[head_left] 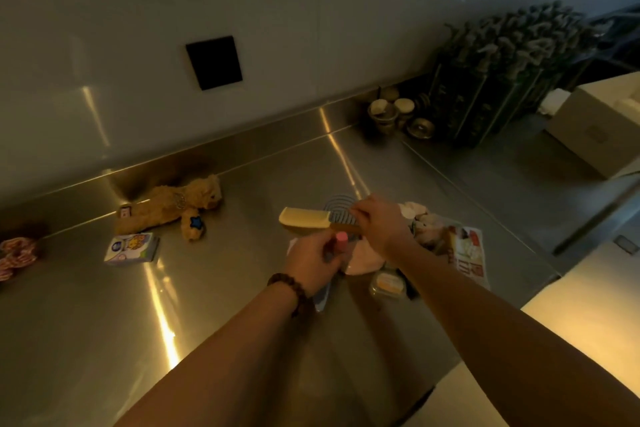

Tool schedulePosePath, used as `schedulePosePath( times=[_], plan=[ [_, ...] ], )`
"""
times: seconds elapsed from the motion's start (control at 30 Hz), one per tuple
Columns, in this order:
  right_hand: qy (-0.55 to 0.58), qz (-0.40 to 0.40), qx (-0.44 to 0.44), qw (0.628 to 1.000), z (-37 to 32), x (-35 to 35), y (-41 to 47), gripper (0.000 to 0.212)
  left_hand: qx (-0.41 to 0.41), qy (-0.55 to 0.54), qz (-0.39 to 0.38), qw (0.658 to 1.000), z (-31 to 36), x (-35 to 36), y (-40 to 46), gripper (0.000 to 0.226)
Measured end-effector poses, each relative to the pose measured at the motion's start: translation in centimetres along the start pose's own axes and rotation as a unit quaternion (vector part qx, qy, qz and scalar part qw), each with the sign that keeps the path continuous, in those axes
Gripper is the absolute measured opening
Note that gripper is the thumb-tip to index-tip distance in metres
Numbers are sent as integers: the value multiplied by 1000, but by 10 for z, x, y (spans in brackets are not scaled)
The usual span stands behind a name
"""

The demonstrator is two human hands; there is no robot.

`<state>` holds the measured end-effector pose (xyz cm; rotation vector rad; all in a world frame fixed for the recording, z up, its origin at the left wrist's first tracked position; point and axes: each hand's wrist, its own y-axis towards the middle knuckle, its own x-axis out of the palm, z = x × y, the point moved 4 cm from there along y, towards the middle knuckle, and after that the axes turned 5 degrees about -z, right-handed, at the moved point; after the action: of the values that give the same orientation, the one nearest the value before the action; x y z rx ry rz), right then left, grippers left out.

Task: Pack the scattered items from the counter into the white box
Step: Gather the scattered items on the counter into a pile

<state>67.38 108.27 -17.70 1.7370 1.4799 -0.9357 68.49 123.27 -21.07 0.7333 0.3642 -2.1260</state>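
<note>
My right hand (379,224) grips a cream comb (304,217) together with a round blue brush (341,206), held just above a pile of items. My left hand (313,262) is closed around a small pink-capped tube (341,237) and something bluish under the palm. The pile beneath holds a pink cloth (363,262), a printed packet (467,253), a small plush (426,225) and a round yellow tin (388,284). A brown teddy bear (173,206) and a small printed carton (131,248) lie to the left. The white box (595,128) stands far right.
The steel counter (104,322) runs to a wall with a black square panel (214,62). A dark crate of bottles (502,80) and several small jars (394,113) fill the back right corner. A striped scrunchie (15,255) lies at the left edge.
</note>
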Motion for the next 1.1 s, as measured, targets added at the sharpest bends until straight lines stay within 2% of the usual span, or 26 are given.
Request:
schedulePosePath(
  times=[0.07,0.17,0.3,0.47,0.67,0.77,0.9,0.97,1.1],
  plan=[
    [34,31,-2,999,-2,-5,-23,18,45,45,-15,998,5,9,-7,16],
    [45,45,41,997,7,1,-59,15,54,57,-82,994,1,25,-12,25],
    [63,34,136,988,31,24,-98,11,57,89,-115,988,-2,37,-17,12],
    [30,10,154,988,36,47,-112,18,92,123,-95,984,-1,41,-16,11],
    [-5,-7,142,990,23,67,-118,18,73,118,-92,986,-9,37,-22,27],
    [-13,-5,121,993,20,67,-119,21,68,119,-95,986,-9,35,-23,25],
    [69,6,136,988,22,65,-122,20,56,114,-83,988,-13,33,-24,32],
    [66,17,134,989,24,63,-125,30,51,108,-80,990,-15,31,-25,37],
    [52,26,135,989,21,53,-131,67,56,90,-69,992,-18,27,-30,47]
  ],
)
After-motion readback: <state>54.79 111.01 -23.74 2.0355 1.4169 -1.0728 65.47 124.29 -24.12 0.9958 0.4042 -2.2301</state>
